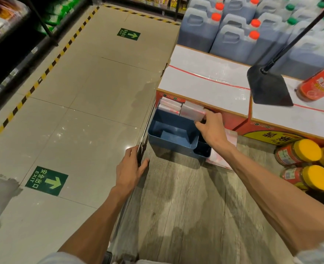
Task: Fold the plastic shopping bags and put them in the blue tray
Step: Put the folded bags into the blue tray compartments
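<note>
A person's right hand (211, 128) pinches a folded bag (192, 113) by its near right corner, thumb and curled fingers closed on the clear plastic, and holds it upright at the far right end of the blue tray (173, 147), apparently so it can slot in on edge beside the folded stack (169, 106) already standing at the tray's far left. The bag sits just beyond and left of the fingertips, its lower edge at or just inside the tray's far wall; whether it has touched bottom cannot be told. The tray's large near compartment and small right pocket show only blue plastic. The left hand (133, 164) grips the counter's metal edge (147, 126) just left of the tray, likely to steady the reach. Right of the tray, under the right forearm, lies a pink-tinted sheet (224, 159), probably another bag awaiting folding. Judged from this, the job is part done.
</note>
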